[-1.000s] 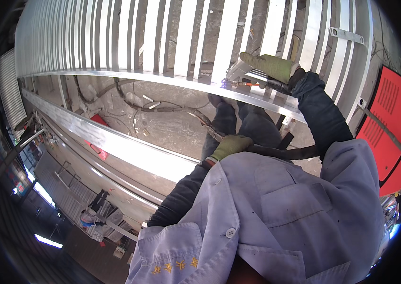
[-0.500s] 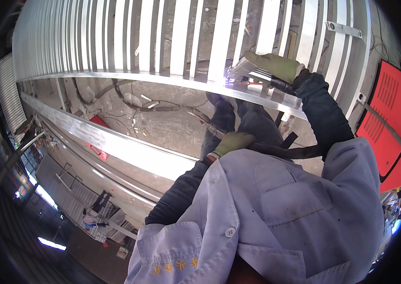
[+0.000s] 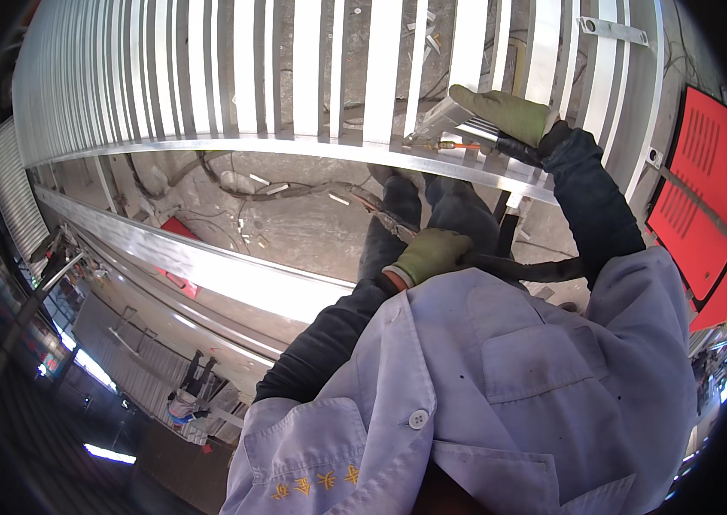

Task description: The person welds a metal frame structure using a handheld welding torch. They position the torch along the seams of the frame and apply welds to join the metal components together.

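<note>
My right hand (image 3: 507,116), in a green work glove, is closed around a welding torch (image 3: 514,148) whose narrow tip has a brass and orange part. Beside the torch, under my fingers, is a silver metal block (image 3: 442,118) with ridged sides, at the edge of the slatted aluminium panel (image 3: 247,77). The torch tip sits just above the panel's long edge rail (image 3: 295,148). My left hand (image 3: 434,256), also gloved, is closed low in front of my body on a thick dark cable (image 3: 526,269). The cable's worn, brownish stretch continues beyond that hand; the fingertips are partly hidden.
A long, bright metal bar (image 3: 209,253) runs across to the left. Red vented cabinet panels (image 3: 696,180) stand at the right. Cables (image 3: 252,196) and white scraps (image 3: 277,189) lie on the concrete floor between rail and bar.
The bright welding arc at the torch tip has gone out. The panel appears shifted slightly left and up in view. Both hands keep their grip.
</note>
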Tool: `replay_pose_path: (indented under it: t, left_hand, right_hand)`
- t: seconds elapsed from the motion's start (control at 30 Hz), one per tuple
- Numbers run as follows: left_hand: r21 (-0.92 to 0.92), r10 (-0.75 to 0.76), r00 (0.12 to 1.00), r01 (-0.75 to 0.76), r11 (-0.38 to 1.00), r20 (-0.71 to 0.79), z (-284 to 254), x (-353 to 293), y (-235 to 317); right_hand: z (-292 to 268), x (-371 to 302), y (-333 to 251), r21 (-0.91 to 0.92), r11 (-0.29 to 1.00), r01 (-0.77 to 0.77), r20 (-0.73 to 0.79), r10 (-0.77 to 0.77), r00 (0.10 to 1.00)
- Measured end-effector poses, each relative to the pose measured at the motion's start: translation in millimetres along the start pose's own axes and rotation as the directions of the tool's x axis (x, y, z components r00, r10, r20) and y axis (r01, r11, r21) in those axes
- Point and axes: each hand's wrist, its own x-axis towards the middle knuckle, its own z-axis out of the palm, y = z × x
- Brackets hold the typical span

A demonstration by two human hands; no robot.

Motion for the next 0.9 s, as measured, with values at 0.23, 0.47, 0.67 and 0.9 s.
replay_pose_path:
  t: [0.23, 0.47, 0.67, 0.9]
  left_hand:
    - [0.001, -0.035, 0.999, 0.035, 0.999, 0.019, 6, 1, -4]
    - [-0.024, -0.038, 0.999, 0.038, 0.999, 0.022, 3, 0, -2]
    - [-0.014, -0.031, 0.999, 0.031, 0.999, 0.028, 4, 1, -2]
    - [-0.026, -0.016, 1.0, 0.016, 1.0, 0.024, 1, 1, 2]
  right_hand:
    - [10, 9, 29, -0.364, 0.905, 0.219, 0.008, -0.232, 0.973]
    - [3, 8, 17, -0.254, 0.951, 0.179, 0.02, -0.18, 0.984]
    - [-2, 3, -6, 0.028, 0.999, -0.036, 0.001, 0.036, 0.999]
    - [7, 19, 40, -0.299, 0.948, 0.104, 0.125, -0.069, 0.99]
